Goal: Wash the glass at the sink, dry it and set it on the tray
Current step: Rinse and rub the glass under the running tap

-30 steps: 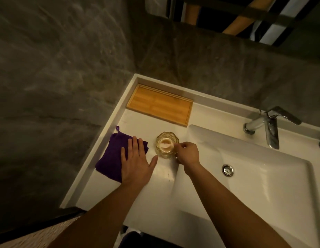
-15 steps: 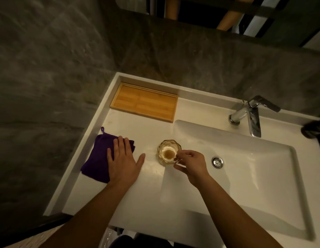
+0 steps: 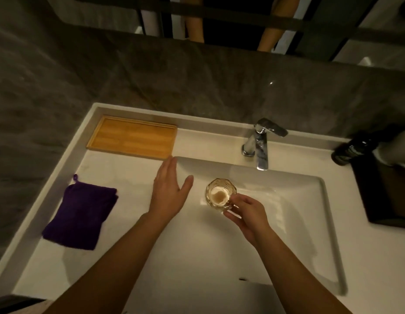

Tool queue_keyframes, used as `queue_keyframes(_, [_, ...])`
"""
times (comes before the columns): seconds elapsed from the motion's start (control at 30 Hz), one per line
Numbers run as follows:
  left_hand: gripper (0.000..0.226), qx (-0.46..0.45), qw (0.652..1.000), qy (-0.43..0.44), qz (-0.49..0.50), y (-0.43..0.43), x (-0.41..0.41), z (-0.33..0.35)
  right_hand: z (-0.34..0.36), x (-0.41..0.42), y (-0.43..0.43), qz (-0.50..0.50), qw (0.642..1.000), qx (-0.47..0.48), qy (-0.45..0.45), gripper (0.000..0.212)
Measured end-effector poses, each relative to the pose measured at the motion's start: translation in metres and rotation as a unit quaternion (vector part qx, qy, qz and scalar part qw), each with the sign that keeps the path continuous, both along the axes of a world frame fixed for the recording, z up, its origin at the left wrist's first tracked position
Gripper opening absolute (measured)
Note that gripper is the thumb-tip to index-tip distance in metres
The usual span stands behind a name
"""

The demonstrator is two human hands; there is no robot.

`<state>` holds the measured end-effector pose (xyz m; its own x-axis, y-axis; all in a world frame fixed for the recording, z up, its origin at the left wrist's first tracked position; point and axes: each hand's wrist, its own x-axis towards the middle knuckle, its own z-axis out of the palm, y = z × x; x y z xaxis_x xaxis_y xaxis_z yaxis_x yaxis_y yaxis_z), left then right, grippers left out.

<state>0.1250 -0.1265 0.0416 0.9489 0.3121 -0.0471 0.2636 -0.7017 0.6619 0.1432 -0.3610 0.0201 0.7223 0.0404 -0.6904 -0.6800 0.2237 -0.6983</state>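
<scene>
The glass point(image 3: 220, 194) has left the counter point(image 3: 120, 177): a second ago it stood on the flat part just left of the basin, and now the right hand point(image 3: 244, 214) holds it upright over the left half of the sink point(image 3: 287, 214), fingers pinching its near-right rim and wall. A brownish residue shows at its bottom. The left hand point(image 3: 168, 191), which lay flat on the purple cloth point(image 3: 80, 211), has lifted off it and moved right; it now hangs with fingers together and thumb spread over the counter's edge by the basin's back-left corner, holding nothing. The cloth lies alone near the counter's left edge, and the wooden tray point(image 3: 133, 139) sits bare in the back-left corner. The faucet point(image 3: 261, 143) is at the back rim of the sink with no water seen running. So the washing is only starting: the glass is in place under reach of the spout, and the free left hand looks bound for the faucet lever, though that is a guess.
</scene>
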Motion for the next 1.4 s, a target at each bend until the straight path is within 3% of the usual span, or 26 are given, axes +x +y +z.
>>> queue_keyframes(0.27, [0.082, -0.073, 0.991, -0.056, -0.101, -0.127, 0.115, 0.064, 0.002, 0.043, -0.074, -0.03, 0.999, 0.027, 0.013, 0.02])
queue_keyframes(0.47, [0.091, -0.004, 0.986, -0.019, -0.164, -0.168, 0.171, 0.075, 0.004, 0.067, -0.097, -0.026, 0.998, 0.049, 0.016, 0.021])
queue_keyframes(0.77, [0.086, 0.088, 0.98, 0.005, -0.176, -0.172, 0.179, 0.074, -0.005, 0.082, -0.099, 0.009, 0.998, 0.062, 0.02, 0.022])
queue_keyframes(1.2, [0.078, -0.039, 0.989, 0.006, -0.144, -0.164, 0.186, 0.075, -0.014, 0.066, -0.102, 0.0, 0.998, 0.05, 0.044, 0.012])
queue_keyframes(1.3, [0.077, -0.1, 0.986, 0.0, -0.133, -0.164, 0.174, 0.074, -0.015, 0.06, -0.105, -0.008, 0.998, 0.04, 0.043, 0.013])
queue_keyframes(1.4, [0.064, -0.189, 0.98, -0.048, -0.044, -0.155, 0.14, 0.058, -0.016, 0.057, -0.106, -0.023, 0.998, 0.036, 0.043, 0.015])
